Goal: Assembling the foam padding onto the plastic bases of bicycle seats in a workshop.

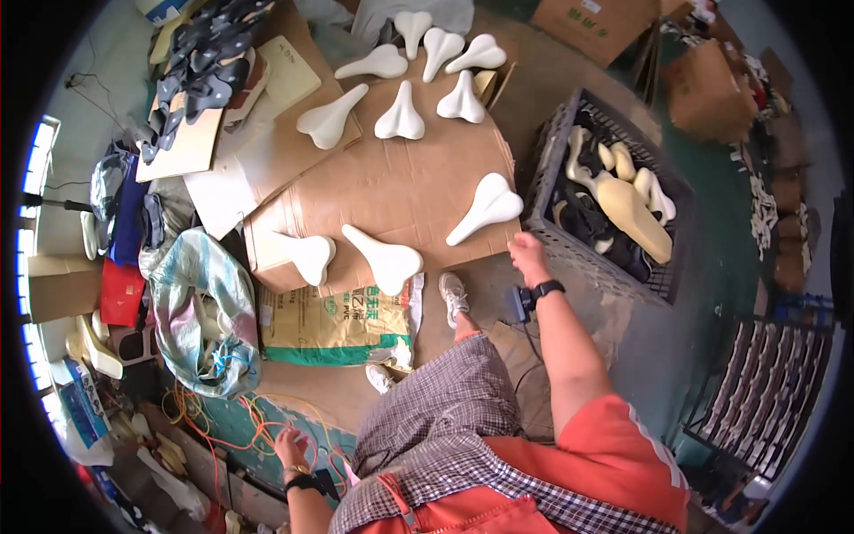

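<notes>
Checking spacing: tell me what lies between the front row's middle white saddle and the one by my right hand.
Only bare brown cardboard, as the head view shows.

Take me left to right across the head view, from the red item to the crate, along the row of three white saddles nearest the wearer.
Red item → shiny striped sack → left white saddle → middle white saddle → right white saddle → dark crate.

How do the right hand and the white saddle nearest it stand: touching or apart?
Apart: the head view shows a clear gap between the right hand and the white saddle.
</notes>
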Tool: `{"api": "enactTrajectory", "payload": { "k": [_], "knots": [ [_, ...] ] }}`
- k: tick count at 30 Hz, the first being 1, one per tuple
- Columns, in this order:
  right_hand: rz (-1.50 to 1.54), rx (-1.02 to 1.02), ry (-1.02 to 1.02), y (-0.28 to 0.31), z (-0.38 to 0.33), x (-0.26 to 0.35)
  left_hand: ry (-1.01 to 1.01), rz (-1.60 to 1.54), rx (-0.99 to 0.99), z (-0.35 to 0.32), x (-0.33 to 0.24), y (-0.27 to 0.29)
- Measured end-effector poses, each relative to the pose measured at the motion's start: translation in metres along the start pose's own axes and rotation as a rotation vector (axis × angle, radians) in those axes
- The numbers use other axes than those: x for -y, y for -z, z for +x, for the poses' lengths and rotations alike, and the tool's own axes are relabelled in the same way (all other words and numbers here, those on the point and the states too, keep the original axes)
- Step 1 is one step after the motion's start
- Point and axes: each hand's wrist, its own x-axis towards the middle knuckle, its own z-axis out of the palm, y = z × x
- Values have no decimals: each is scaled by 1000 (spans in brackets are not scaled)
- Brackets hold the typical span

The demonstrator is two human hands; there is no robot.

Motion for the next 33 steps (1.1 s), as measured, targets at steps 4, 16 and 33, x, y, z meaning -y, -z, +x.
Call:
{"api": "enactTrajectory", "payload": {
  "k": [4, 16, 33],
  "knots": [
    [-314, 185, 40, -20, 142, -24, 203, -25, -17, -46, 41, -63],
    [-681, 123, 543, -78, 182, 20, -41, 204, 323, -68, -59, -330],
    [-661, 458, 596, -51, 221, 39, 15, 243, 293, -85, -34, -369]
  ]
}}
